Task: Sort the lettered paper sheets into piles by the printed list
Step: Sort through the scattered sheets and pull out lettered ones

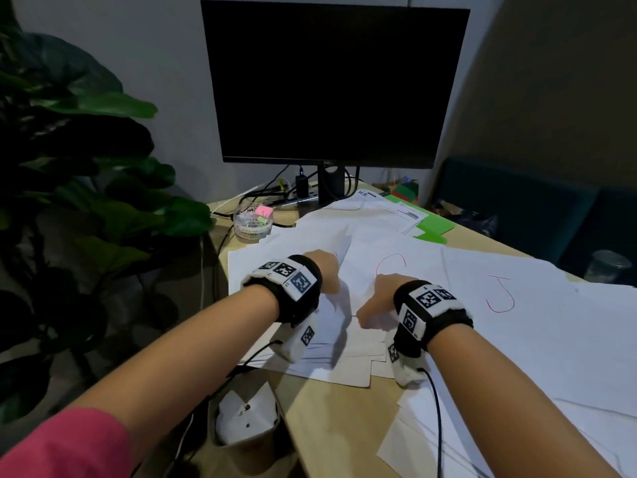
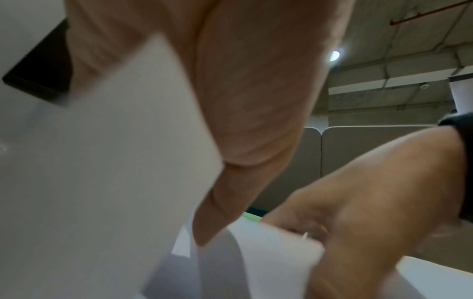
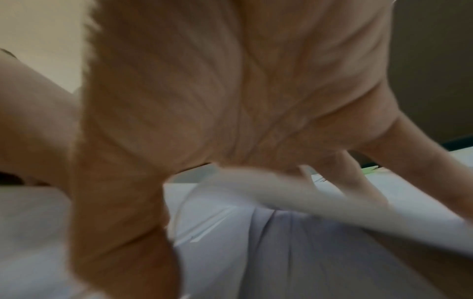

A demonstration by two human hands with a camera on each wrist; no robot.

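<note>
meanwhile both hands [image 1: 348, 291] seemingly pinch a sheet [image 1: 339, 250], monitor [image 1: 331, 84] and tub [image 1: 252, 220] behind.

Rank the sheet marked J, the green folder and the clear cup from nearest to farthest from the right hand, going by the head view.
1. Sheet marked J: just right of the right hand.
2. Green folder: farther back, near the monitor stand.
3. Clear cup: off the desk's far right edge.

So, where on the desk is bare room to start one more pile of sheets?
Bare wood shows at the near edge of the desk, between the stack under the left hand and the sheets by the right forearm. A narrow strip lies beside the stationery tub. Elsewhere, around the C sheet and J sheet, paper overlaps.
</note>
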